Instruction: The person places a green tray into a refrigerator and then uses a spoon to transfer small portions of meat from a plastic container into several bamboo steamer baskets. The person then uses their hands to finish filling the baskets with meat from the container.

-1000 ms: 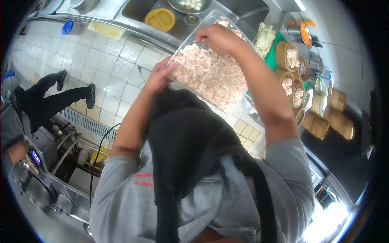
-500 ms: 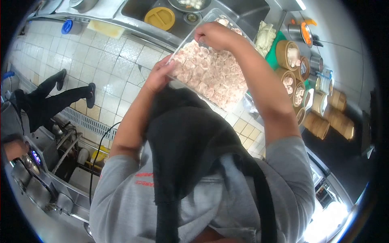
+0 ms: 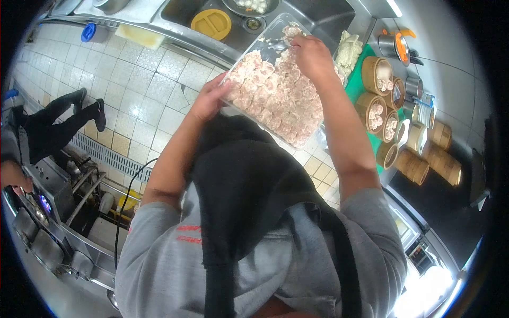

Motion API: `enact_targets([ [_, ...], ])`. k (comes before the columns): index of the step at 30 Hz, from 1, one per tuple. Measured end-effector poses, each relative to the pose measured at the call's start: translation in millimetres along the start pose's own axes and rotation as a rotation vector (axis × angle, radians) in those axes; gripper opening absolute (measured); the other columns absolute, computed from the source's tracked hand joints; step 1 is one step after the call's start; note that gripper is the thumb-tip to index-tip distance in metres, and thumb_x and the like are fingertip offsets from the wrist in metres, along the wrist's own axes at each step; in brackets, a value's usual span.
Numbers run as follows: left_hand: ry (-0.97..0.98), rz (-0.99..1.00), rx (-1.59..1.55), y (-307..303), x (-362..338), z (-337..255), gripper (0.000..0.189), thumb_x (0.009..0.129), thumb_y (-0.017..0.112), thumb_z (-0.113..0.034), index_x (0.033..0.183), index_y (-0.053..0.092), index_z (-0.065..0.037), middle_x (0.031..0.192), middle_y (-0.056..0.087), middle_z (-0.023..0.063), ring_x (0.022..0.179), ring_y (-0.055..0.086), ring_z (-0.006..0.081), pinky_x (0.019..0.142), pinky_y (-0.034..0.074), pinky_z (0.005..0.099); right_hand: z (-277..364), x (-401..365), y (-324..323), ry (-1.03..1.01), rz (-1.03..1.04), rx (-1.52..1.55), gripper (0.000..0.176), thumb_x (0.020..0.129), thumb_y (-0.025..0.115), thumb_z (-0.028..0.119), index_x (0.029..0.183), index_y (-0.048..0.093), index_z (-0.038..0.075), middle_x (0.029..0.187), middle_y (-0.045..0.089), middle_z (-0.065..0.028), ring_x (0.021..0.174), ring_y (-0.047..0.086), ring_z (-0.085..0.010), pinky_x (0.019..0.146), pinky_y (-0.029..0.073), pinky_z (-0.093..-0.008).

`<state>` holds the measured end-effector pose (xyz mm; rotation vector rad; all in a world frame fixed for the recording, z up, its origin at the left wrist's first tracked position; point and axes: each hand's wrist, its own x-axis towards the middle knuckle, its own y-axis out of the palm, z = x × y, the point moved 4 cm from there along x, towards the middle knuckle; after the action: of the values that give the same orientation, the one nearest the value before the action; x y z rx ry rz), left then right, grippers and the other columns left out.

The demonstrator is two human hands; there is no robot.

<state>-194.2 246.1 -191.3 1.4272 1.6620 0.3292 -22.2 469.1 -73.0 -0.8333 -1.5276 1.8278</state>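
Observation:
A clear plastic tray (image 3: 271,51) is full of pale, pinkish dumplings (image 3: 275,98) that look like siu mai, except for a bare patch near its far corner. My left hand (image 3: 211,99) grips the tray's left edge, thumb over the rim. Inside the tray, near the far right side, my right hand (image 3: 314,57) has its fingers bent and pressed together among the dumplings. What sits between those fingertips is hidden.
Beyond the tray is a steel sink (image 3: 183,16) with a yellow lid (image 3: 211,24) and a bowl (image 3: 250,7). Several bamboo steamers (image 3: 362,111), some holding dumplings, stand on a green mat (image 3: 358,79) at right. Another person (image 3: 53,124) stands at far left.
My right hand has moved right across the tray, from the bare patch to the dumplings by the far right side. My left hand keeps its grip. The other person's legs have shifted.

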Motion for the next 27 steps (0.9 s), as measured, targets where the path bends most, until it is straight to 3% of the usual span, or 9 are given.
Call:
enact_targets([
  [2, 0.001, 0.007, 0.004, -0.4, 0.2, 0.4, 0.063, 0.101, 0.064, -0.026, 0.153, 0.043, 0.001, 0.137, 0.063, 0.0128, 0.119, 0.064, 0.0227, 0.101, 0.052, 0.0374, 1.5, -6.2, -3.2, -0.002, -0.042, -0.146, 0.021, 0.092, 0.067, 0.016, 0.109, 0.075, 0.008, 0.108, 0.072, -0.0126, 0.107, 0.065, -0.0361, 0.095, 0.052, -0.0455],
  [5, -0.009, 0.006, 0.002, 2.1, -1.0, -1.2, 0.062, 0.101, 0.064, -0.026, 0.153, 0.043, 0.001, 0.136, 0.063, 0.0124, 0.119, 0.064, 0.0224, 0.101, 0.052, 0.0363, 25.1, -1.2, -5.6, -0.246, -0.044, -0.052, 0.023, 0.093, 0.067, 0.018, 0.112, 0.074, 0.007, 0.107, 0.073, -0.0134, 0.106, 0.067, -0.0363, 0.096, 0.052, -0.0452],
  [8, -0.021, 0.009, 0.007, 3.3, -1.3, -2.0, 0.062, 0.101, 0.064, -0.026, 0.153, 0.043, 0.001, 0.136, 0.063, 0.0119, 0.12, 0.064, 0.022, 0.101, 0.052, 0.0364, 61.3, -7.9, 4.7, -0.245, 0.025, 0.365, 0.026, 0.094, 0.069, 0.021, 0.114, 0.073, 0.006, 0.106, 0.074, -0.0142, 0.104, 0.069, -0.0335, 0.094, 0.053, -0.0421],
  [11, -0.006, 0.018, -0.001, 2.7, -0.2, -2.2, 0.061, 0.101, 0.063, -0.027, 0.152, 0.044, 0.0, 0.136, 0.063, 0.0115, 0.119, 0.064, 0.0218, 0.1, 0.052, 0.0369, 70.3, -9.0, 22.4, 0.04, 0.296, 0.556, 0.031, 0.094, 0.071, 0.026, 0.117, 0.072, 0.005, 0.108, 0.074, -0.0152, 0.102, 0.07, -0.0301, 0.092, 0.055, -0.0394],
  [12, -0.006, 0.013, 0.006, 1.8, -1.0, -2.5, 0.061, 0.101, 0.063, -0.027, 0.152, 0.044, 0.0, 0.136, 0.063, 0.0115, 0.119, 0.064, 0.0218, 0.1, 0.052, 0.0369, 70.8, -9.9, 27.4, 0.058, 0.26, 0.618, 0.034, 0.091, 0.071, 0.03, 0.115, 0.072, 0.005, 0.107, 0.074, -0.0208, 0.103, 0.07, -0.0376, 0.092, 0.054, -0.0455],
  [18, -0.005, -0.006, 0.035, 3.4, -3.1, -2.7, 0.059, 0.102, 0.061, -0.029, 0.151, 0.044, -0.001, 0.135, 0.064, 0.0114, 0.118, 0.065, 0.0217, 0.099, 0.053, 0.0372, 80.8, -10.9, 21.1, 0.039, 0.21, 0.475, 0.037, 0.09, 0.071, 0.037, 0.11, 0.073, 0.006, 0.106, 0.074, -0.0204, 0.103, 0.07, -0.0368, 0.092, 0.054, -0.045],
  [24, 0.02, 0.013, 0.07, 4.1, -1.8, -3.7, 0.058, 0.103, 0.059, -0.031, 0.151, 0.044, -0.002, 0.134, 0.065, 0.0117, 0.116, 0.068, 0.0215, 0.094, 0.058, 0.0386, 73.5, -3.6, 20.4, 0.226, 0.323, 0.397, 0.032, 0.091, 0.066, 0.033, 0.107, 0.073, 0.006, 0.109, 0.073, -0.0187, 0.105, 0.069, -0.0361, 0.094, 0.053, -0.0455],
  [27, 0.016, -0.004, 0.068, 1.9, -0.6, -1.3, 0.059, 0.103, 0.059, -0.032, 0.151, 0.044, -0.002, 0.133, 0.065, 0.0117, 0.116, 0.068, 0.0214, 0.094, 0.058, 0.0387, 75.4, -4.7, 20.1, 0.199, 0.255, 0.36, 0.029, 0.092, 0.062, 0.026, 0.11, 0.073, 0.007, 0.107, 0.074, -0.018, 0.104, 0.069, -0.0364, 0.095, 0.053, -0.0462],
])
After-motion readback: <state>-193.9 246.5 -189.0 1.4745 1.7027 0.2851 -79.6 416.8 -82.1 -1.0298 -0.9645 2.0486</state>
